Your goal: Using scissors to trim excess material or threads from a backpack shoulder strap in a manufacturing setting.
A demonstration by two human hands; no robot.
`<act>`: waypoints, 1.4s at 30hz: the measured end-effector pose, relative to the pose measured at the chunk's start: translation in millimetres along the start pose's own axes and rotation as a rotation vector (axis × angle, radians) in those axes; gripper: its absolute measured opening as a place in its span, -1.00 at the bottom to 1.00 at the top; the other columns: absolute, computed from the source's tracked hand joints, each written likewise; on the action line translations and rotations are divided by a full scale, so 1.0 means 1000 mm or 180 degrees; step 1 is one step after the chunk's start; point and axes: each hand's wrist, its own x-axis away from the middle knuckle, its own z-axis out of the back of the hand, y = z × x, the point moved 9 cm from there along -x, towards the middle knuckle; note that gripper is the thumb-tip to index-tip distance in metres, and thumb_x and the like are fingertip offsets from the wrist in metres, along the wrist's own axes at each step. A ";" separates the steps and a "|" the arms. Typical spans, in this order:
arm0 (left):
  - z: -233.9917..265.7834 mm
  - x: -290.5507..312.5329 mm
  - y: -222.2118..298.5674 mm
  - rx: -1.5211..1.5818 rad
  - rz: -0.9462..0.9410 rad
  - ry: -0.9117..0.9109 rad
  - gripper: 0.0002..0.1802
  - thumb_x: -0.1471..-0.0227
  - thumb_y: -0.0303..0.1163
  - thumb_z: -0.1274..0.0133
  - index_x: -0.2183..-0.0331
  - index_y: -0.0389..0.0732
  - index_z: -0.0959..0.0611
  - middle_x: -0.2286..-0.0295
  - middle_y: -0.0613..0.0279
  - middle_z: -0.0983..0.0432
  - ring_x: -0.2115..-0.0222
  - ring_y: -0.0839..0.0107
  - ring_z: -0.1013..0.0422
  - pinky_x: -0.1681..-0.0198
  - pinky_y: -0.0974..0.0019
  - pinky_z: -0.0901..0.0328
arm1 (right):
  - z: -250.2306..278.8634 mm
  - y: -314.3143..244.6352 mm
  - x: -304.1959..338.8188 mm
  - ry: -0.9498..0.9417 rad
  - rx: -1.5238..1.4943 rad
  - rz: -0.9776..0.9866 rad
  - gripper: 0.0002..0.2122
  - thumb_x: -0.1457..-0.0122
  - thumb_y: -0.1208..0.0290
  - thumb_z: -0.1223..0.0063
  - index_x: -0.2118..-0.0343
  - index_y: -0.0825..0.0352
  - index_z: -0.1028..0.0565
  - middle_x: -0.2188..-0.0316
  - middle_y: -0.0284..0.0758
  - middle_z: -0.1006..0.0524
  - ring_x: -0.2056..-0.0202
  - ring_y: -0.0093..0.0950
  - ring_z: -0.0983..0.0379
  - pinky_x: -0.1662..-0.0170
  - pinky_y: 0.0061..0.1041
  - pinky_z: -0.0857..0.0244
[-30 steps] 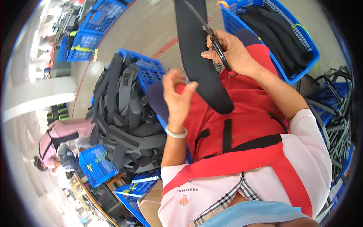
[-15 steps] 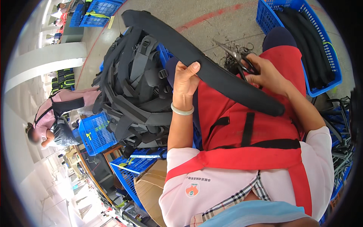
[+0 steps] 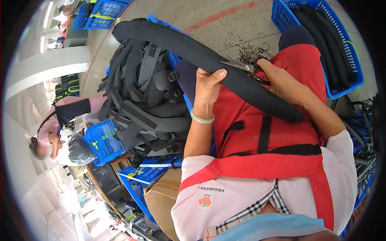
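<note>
A long, curved black padded strap (image 3: 173, 43) stretches diagonally in front of me over my red apron (image 3: 237, 138). My left hand (image 3: 208, 86) grips it near its middle, thumb on top and fingers beneath. In my right hand (image 3: 283, 78) is a pair of scissors (image 3: 241, 66), my fingers wrapped round the dark handles. The blades lie against the strap's far edge, just right of my left thumb. Whether they are cutting anything there cannot be made out.
A heap of dark padded straps with buckles (image 3: 148, 100) rises at my left. A blue crate (image 3: 331, 94) at the far right holds more black padded pieces. Thread scraps (image 3: 251, 51) litter the floor. A cardboard box (image 3: 163, 193) stands near left; another person (image 3: 50, 128) is farther left.
The strap has shifted left and its far end has dropped lower in view. My left hand has moved right. The scissors have come down onto the strap's edge.
</note>
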 end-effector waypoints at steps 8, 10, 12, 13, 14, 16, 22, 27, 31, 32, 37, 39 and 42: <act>-0.014 0.003 0.006 0.0120 -0.0191 0.0114 -0.78 0.12 -0.62 -0.23 0.32 -0.25 -0.64 0.36 0.24 -0.59 0.34 0.42 -0.51 0.16 0.34 -0.37 | -0.003 -0.007 -0.002 0.0064 0.0487 0.0291 -0.53 0.05 0.52 -0.16 0.10 0.37 -0.16 0.23 0.02 -0.47 0.17 0.06 -0.40 0.22 -0.15 -0.31; -0.014 0.003 0.002 0.0174 -0.0189 0.0077 -0.78 0.12 -0.62 -0.23 0.32 -0.25 -0.64 0.36 0.24 -0.59 0.34 0.42 -0.51 0.16 0.34 -0.37 | -0.012 0.004 -0.004 0.0043 0.0356 0.0087 -0.55 0.04 0.50 -0.16 0.12 0.36 -0.18 0.31 0.01 -0.49 0.21 0.03 -0.43 0.26 -0.17 -0.33; -0.010 0.005 -0.002 0.0164 -0.0186 -0.0021 -0.67 0.12 -0.55 -0.26 0.21 -0.24 -0.61 0.25 0.20 -0.55 0.24 0.37 -0.47 0.06 0.28 -0.34 | -0.021 0.017 -0.006 0.0014 0.0218 -0.0111 -0.57 0.03 0.48 -0.16 0.14 0.36 -0.20 0.38 0.00 -0.51 0.25 0.01 -0.46 0.29 -0.18 -0.34; -0.007 0.006 -0.003 0.0160 -0.0186 -0.0019 -0.67 0.12 -0.55 -0.26 0.21 -0.24 -0.61 0.25 0.20 -0.55 0.24 0.37 -0.47 0.06 0.28 -0.34 | -0.022 0.019 -0.007 0.0124 0.0184 -0.0047 -0.64 0.02 0.48 -0.13 0.19 0.35 -0.23 0.47 -0.03 -0.47 0.35 -0.01 -0.45 0.36 -0.22 -0.30; -0.006 0.007 -0.007 0.0146 -0.0138 -0.0084 -0.67 0.11 -0.55 -0.25 0.21 -0.23 -0.60 0.25 0.21 -0.55 0.24 0.37 -0.47 0.07 0.28 -0.34 | -0.023 0.021 -0.007 0.0234 0.0150 0.0016 -0.71 0.00 0.49 -0.10 0.24 0.34 -0.27 0.56 -0.05 -0.44 0.44 -0.02 -0.45 0.42 -0.25 -0.26; -0.009 0.006 -0.012 0.0147 -0.0083 -0.0158 -0.68 0.10 -0.55 -0.24 0.21 -0.23 -0.60 0.25 0.22 -0.55 0.24 0.38 -0.47 0.07 0.28 -0.34 | -0.028 0.028 -0.009 0.0359 0.0161 -0.0009 -0.74 0.00 0.48 -0.11 0.26 0.33 -0.30 0.56 -0.06 -0.44 0.46 -0.05 -0.46 0.43 -0.28 -0.26; -0.013 0.003 -0.017 0.0291 -0.0008 -0.0093 -0.72 0.06 -0.51 -0.23 0.22 -0.23 -0.59 0.28 0.23 -0.55 0.26 0.37 -0.47 0.10 0.27 -0.35 | -0.021 0.033 -0.010 0.0630 -0.0522 -0.0009 -0.72 -0.04 0.46 -0.17 0.21 0.34 -0.36 0.49 -0.15 -0.45 0.39 -0.32 -0.48 0.33 -0.42 -0.32; -0.010 -0.003 -0.028 0.0207 0.0178 0.0043 -0.80 0.06 -0.53 -0.23 0.29 -0.27 -0.62 0.36 0.25 -0.59 0.34 0.45 -0.50 0.19 0.36 -0.38 | 0.012 0.043 0.003 0.0568 -0.1416 -0.0876 -0.73 -0.09 0.35 -0.21 0.25 0.33 -0.37 0.47 -0.44 -0.40 0.39 -0.68 -0.31 0.33 -0.61 -0.24; -0.018 -0.017 -0.060 -0.0301 0.0481 0.0099 -0.75 -0.04 -0.46 -0.17 0.20 -0.27 -0.57 0.28 0.28 -0.55 0.30 0.51 -0.46 0.18 0.38 -0.36 | 0.028 0.025 0.004 0.0707 -0.1021 -0.0250 -0.68 -0.03 0.24 -0.29 0.34 0.33 -0.39 0.48 -0.47 -0.39 0.42 -0.70 -0.28 0.38 -0.61 -0.20; -0.018 -0.021 -0.066 -0.0350 0.0409 0.0208 -0.71 -0.08 -0.42 -0.13 0.13 -0.27 -0.53 0.23 0.27 -0.53 0.27 0.53 -0.44 0.18 0.40 -0.35 | 0.030 0.026 0.001 0.0803 -0.0887 -0.0113 -0.69 -0.02 0.26 -0.30 0.36 0.32 -0.40 0.48 -0.49 -0.39 0.42 -0.71 -0.28 0.38 -0.62 -0.19; -0.029 -0.033 -0.075 -0.0575 0.0345 0.0404 -0.59 -0.21 -0.31 0.04 -0.05 -0.28 -0.43 0.11 0.16 -0.45 0.23 0.49 -0.43 0.22 0.41 -0.36 | 0.067 0.071 0.023 0.1658 -0.2542 -0.0503 -0.80 -0.07 0.37 -0.26 0.33 0.29 -0.46 0.44 -0.52 -0.47 0.40 -0.71 -0.36 0.35 -0.67 -0.23; -0.010 -0.031 -0.087 -0.0686 0.0741 0.0159 -0.62 -0.21 -0.35 0.04 -0.03 -0.28 -0.46 0.13 0.15 -0.47 0.29 0.45 -0.45 0.26 0.41 -0.36 | 0.106 0.102 0.047 0.2517 -0.2883 -0.0554 -0.84 -0.09 0.38 -0.23 0.45 0.22 -0.42 0.60 -0.54 -0.40 0.57 -0.73 -0.28 0.49 -0.67 -0.16; 0.004 -0.030 -0.105 -0.0623 0.0943 0.0137 -0.66 -0.19 -0.37 0.01 0.02 -0.29 -0.50 0.19 0.16 -0.51 0.34 0.44 -0.45 0.26 0.40 -0.34 | 0.161 0.166 0.077 0.3441 -0.3527 -0.0024 -0.82 -0.09 0.38 -0.22 0.49 0.23 -0.40 0.64 -0.48 -0.38 0.61 -0.66 -0.30 0.51 -0.64 -0.20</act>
